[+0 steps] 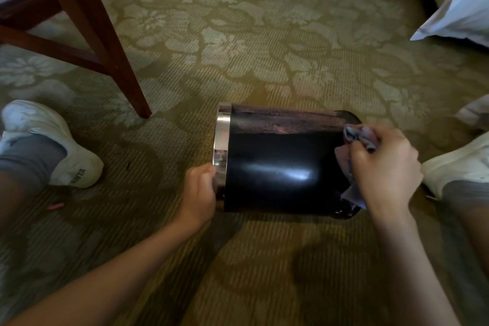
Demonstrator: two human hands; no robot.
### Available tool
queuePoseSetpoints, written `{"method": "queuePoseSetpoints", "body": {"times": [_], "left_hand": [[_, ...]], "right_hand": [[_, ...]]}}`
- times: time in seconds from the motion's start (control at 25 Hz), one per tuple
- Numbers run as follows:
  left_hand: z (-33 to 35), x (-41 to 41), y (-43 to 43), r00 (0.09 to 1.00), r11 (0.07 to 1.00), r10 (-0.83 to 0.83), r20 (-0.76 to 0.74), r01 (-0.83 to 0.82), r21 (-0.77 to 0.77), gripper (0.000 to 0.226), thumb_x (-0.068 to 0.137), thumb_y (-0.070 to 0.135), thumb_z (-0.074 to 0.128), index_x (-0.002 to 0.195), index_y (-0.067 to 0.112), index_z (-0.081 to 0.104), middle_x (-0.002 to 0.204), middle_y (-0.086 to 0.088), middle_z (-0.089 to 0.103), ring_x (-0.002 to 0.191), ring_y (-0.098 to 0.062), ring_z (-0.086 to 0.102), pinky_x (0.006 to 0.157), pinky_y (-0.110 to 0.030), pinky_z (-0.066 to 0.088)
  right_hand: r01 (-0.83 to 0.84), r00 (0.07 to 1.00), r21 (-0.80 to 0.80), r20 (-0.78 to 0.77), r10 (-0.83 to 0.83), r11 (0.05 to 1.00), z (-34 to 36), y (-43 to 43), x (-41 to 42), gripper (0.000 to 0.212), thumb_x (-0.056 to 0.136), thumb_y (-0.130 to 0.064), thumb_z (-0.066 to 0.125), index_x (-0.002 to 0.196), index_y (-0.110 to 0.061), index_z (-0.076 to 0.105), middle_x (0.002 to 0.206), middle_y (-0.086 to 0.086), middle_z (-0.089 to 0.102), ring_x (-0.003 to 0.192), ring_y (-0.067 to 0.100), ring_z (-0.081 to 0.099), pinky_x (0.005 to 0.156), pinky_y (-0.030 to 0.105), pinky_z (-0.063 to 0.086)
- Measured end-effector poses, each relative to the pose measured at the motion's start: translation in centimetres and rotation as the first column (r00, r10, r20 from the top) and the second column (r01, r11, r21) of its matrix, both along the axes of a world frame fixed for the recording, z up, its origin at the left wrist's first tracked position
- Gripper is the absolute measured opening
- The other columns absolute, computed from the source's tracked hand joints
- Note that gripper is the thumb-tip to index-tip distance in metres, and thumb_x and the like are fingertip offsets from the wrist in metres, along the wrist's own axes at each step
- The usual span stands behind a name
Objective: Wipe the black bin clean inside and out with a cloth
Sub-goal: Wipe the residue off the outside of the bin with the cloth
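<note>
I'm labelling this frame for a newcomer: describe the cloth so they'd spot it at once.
Find the black bin on its side on the carpet, chrome rim to the left. At its other end the right hand grips the crumpled cloth against it. Unlike the white pillow at top right, it is greyish and bunched in a hand.

The black bin (280, 161) is lying on its side at centre frame; the left hand (199, 188) is gripping its chrome rim (221, 145), while the right hand (383, 167) is pressing a bunched cloth (357, 137) against its base end.

We are reading "ANTA" on the side of the white shoe (50, 140). The letters are running upside down near its sole.
</note>
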State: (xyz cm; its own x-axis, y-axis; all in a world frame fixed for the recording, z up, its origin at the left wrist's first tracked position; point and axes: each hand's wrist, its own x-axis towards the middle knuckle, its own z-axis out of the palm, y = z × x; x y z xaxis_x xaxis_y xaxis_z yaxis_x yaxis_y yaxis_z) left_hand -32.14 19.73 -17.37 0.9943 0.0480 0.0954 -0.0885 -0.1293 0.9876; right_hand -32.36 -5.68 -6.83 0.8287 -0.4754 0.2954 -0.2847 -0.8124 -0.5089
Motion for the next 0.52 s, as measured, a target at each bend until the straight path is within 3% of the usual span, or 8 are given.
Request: {"method": "queuePoseSetpoints", "body": {"times": [0.08,0.12,0.2,0.32,0.4,0.52], "left_hand": [[1.5,0.7,0.2,1.000,1.000,-0.011,-0.014,0.010,-0.029,0.042,0.097,0.016,0.031,0.066,0.006,0.057,0.062,0.000,0.065,0.059,-0.009,0.061,0.052,-0.022,0.047],[2.4,1.5,0.1,0.999,0.999,0.005,-0.039,-0.007,-0.048,0.041,0.101,0.014,0.030,0.071,0.008,0.059,0.067,0.006,0.068,0.062,-0.001,0.063,0.053,-0.015,0.048],[3.8,3.1,-0.6,0.991,0.993,0.059,-0.122,-0.071,-0.097,0.040,0.103,0.016,0.031,0.071,0.019,0.055,0.061,0.028,0.064,0.056,0.013,0.058,0.047,-0.002,0.041],[4.6,3.8,-1.8,0.972,0.979,0.129,-0.196,-0.157,-0.133,0.037,0.102,0.019,0.036,0.068,0.028,0.049,0.049,0.037,0.055,0.047,0.019,0.052,0.040,-0.001,0.035],[4.4,3.5,-1.8,0.965,0.968,0.181,-0.190,-0.209,-0.141,0.038,0.100,0.020,0.039,0.065,0.029,0.051,0.052,0.028,0.060,0.048,0.012,0.055,0.045,-0.006,0.042],[4.4,4.1,-1.5,0.976,0.972,0.146,-0.164,-0.172,-0.159,0.045,0.094,0.026,0.039,0.053,0.028,0.057,0.053,0.008,0.056,0.054,-0.009,0.053,0.058,-0.031,0.044]], "right_hand": [[-0.006,0.998,0.021,0.061,0.004,1.000,-0.5,0.6,-0.5,0.025,0.087,-0.023,0.060,0.112,-0.025,0.067,0.108,0.006,0.064,0.098,0.031,0.061,0.077,0.044,0.048],[0.002,0.996,0.039,0.086,-0.006,0.999,-0.7,0.5,-0.8,0.025,0.087,-0.023,0.060,0.111,-0.025,0.067,0.108,0.004,0.064,0.097,0.029,0.061,0.076,0.043,0.048],[0.024,0.993,0.074,0.111,-0.032,0.997,-1.1,0.5,-1.3,0.026,0.086,-0.023,0.059,0.111,-0.027,0.067,0.107,0.003,0.063,0.096,0.027,0.061,0.075,0.040,0.045],[0.039,0.986,0.105,0.154,-0.055,0.994,-1.5,1.5,-1.6,0.027,0.084,-0.025,0.058,0.109,-0.026,0.068,0.104,0.003,0.062,0.094,0.027,0.061,0.075,0.039,0.045],[0.016,0.985,0.098,0.170,-0.033,0.995,-1.8,2.5,-1.4,0.027,0.084,-0.025,0.058,0.109,-0.025,0.068,0.103,0.003,0.063,0.092,0.027,0.062,0.073,0.036,0.044],[-0.002,0.985,0.107,0.173,-0.017,0.994,-2.1,2.5,-0.6,0.026,0.084,-0.027,0.058,0.108,-0.028,0.068,0.102,-0.001,0.063,0.091,0.025,0.062,0.070,0.033,0.041]]}}
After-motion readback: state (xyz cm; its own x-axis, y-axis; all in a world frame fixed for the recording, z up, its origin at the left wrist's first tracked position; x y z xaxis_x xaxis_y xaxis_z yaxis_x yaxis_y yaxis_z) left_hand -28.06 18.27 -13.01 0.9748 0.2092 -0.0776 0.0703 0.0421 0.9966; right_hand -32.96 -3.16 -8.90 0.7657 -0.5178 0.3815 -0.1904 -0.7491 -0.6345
